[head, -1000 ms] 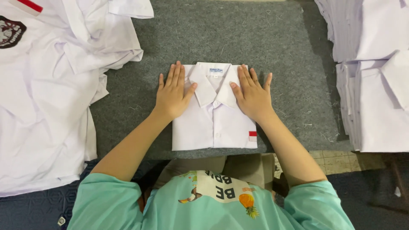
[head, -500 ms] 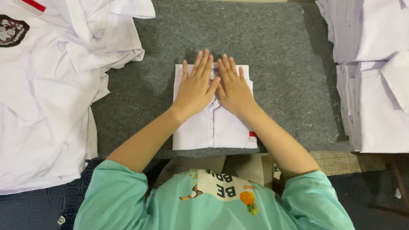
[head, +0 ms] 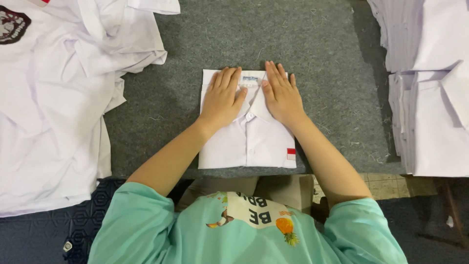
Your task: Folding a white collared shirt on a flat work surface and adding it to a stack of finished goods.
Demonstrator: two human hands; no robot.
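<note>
Both my palms are down flat on the folded white shirt (head: 249, 134), which lies on the grey felt mat (head: 303, 39) straight in front of me. My left hand (head: 222, 98) is spread wide, fingers stretched and close together, pressing the shirt's upper left part; the fingertips reach right to the top edge of the fold. My right hand (head: 282, 95) is just as flat and wide open, fingers pointing away from me, resting on the upper right part. Neither hand grips anything; they only press. Between my two thumbs sits the collar (head: 251, 90), and just past them, tucked inside the neck, a small pale rectangular label (head: 250, 78) with dark print. Below my thumbs, towards me, the button placket (head: 250, 139) runs down the middle with small white buttons. Near my right wrist, at the shirt's lower right corner, there is a little rectangular patch (head: 291, 154), red above and white below. Well out beyond my left hand lies a loose heap of white shirts (head: 53, 98), and at its far corner a dark round badge (head: 12, 23) shows on one of them. Well off to the side of my right hand stands a neat stack of folded white shirts (head: 430, 98), its edges squared.
</note>
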